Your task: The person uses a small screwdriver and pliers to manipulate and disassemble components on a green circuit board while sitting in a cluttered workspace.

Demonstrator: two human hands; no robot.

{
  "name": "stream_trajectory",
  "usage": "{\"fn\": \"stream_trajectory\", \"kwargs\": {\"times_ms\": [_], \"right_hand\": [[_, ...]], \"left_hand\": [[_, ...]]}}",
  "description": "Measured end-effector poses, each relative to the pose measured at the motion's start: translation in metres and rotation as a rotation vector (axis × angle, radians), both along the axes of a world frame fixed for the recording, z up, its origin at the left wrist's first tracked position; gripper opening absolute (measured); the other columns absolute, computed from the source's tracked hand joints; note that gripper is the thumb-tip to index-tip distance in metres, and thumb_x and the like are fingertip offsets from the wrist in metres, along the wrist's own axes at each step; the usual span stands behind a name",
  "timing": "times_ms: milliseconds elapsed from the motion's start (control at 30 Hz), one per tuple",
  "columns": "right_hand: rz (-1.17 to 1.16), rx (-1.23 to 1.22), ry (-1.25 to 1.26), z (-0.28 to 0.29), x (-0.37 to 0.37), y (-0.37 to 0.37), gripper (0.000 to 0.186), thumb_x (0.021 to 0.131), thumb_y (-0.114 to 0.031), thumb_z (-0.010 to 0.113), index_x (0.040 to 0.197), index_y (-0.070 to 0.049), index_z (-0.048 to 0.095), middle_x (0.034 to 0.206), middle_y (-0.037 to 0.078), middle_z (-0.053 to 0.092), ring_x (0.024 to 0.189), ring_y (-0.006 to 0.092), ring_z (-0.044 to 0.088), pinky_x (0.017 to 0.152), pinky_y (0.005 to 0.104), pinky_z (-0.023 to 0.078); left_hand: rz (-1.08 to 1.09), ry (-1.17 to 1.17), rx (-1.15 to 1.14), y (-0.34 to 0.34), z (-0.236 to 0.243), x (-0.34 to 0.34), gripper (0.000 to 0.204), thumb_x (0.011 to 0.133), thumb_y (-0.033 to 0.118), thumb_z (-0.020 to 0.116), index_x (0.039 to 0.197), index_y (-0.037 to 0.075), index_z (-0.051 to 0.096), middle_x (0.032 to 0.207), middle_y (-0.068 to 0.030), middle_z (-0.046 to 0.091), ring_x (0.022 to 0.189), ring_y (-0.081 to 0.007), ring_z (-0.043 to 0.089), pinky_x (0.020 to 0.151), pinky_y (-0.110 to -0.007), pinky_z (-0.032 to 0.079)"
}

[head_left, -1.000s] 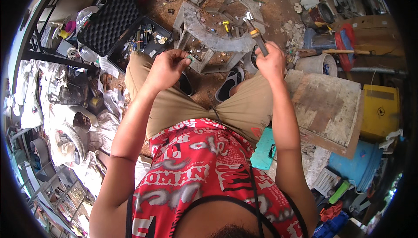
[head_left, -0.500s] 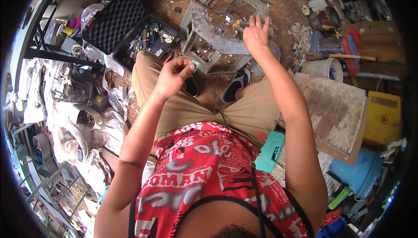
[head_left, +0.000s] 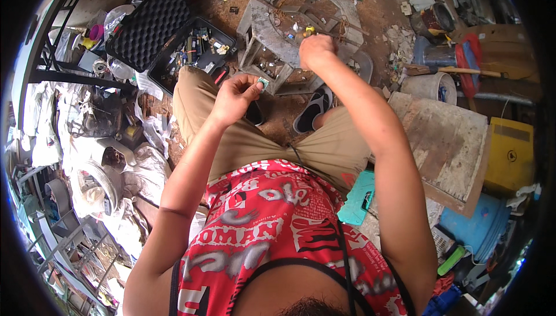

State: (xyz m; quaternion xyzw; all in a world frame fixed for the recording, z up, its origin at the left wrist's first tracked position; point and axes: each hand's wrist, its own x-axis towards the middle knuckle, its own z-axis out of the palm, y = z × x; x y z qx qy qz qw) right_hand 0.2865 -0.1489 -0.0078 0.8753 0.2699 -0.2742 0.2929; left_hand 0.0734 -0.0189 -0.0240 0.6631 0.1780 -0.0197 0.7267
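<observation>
My left hand [head_left: 236, 100] pinches a small green circuit board [head_left: 263, 83] between thumb and fingertips, over the near left side of a grey octagonal wooden frame [head_left: 262, 22]. Over the frame's near right rim, my right hand [head_left: 317, 51] is closed with its fingers curled under. What it grips, if anything, is hidden behind the knuckles. Just beyond that fist a small yellow item [head_left: 310, 30] shows, and I cannot tell whether the fingers touch it. Small scraps lie inside the frame's ring.
An open black case [head_left: 226, 58] with a foam-lined lid [head_left: 147, 26] holds small electronic parts at the left. To the right are a worn board [head_left: 443, 142], a yellow box [head_left: 511, 151] and a blue bucket [head_left: 478, 226]. White bags [head_left: 147, 168] crowd the left side.
My right hand has moved left and nearer, and its spread fingers have curled into a fist. The left hand keeps the circuit board almost in place, shifting slightly right.
</observation>
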Motion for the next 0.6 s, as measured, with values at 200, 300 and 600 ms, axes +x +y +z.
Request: {"fn": "stream_trajectory", "kwargs": {"times_ms": [200, 300, 600], "right_hand": [[-0.259, 0.263, 0.117, -0.026, -0.010, -0.016, 0.041, 0.076, -0.017, 0.060, 0.113, 0.000, 0.068, 0.121, 0.019, 0.064, 0.115, 0.0314, 0.061, 0.093, 0.0426, 0.050], [-0.320, 0.368, 0.125, -0.010, -0.012, -0.030, 0.041, 0.075, -0.018, 0.059, 0.111, 0.001, 0.068, 0.120, 0.023, 0.063, 0.114, 0.0339, 0.061, 0.096, 0.0402, 0.048], [-0.281, 0.925, 0.120, -0.024, -0.023, -0.098, 0.029, 0.076, -0.017, 0.062, 0.097, 0.001, 0.065, 0.105, 0.018, 0.065, 0.102, 0.0363, 0.060, 0.092, 0.0409, 0.048]], "left_hand": [[-0.052, 0.017, -0.033, -0.004, -0.002, -0.007, 0.018, 0.093, 0.017, 0.065, 0.101, 0.001, 0.065, 0.087, 0.0021, 0.064, 0.077, -0.0055, 0.056, 0.071, -0.023, 0.049], [-0.007, 0.057, -0.091, 0.002, -0.011, -0.014, 0.018, 0.094, 0.018, 0.065, 0.101, 0.001, 0.065, 0.089, 0.0019, 0.064, 0.077, -0.0061, 0.057, 0.071, -0.023, 0.049], [0.193, 0.066, -0.320, -0.004, -0.013, -0.002, 0.018, 0.096, 0.019, 0.061, 0.104, 0.004, 0.064, 0.090, 0.0002, 0.064, 0.078, -0.0088, 0.061, 0.075, -0.024, 0.052]]}}
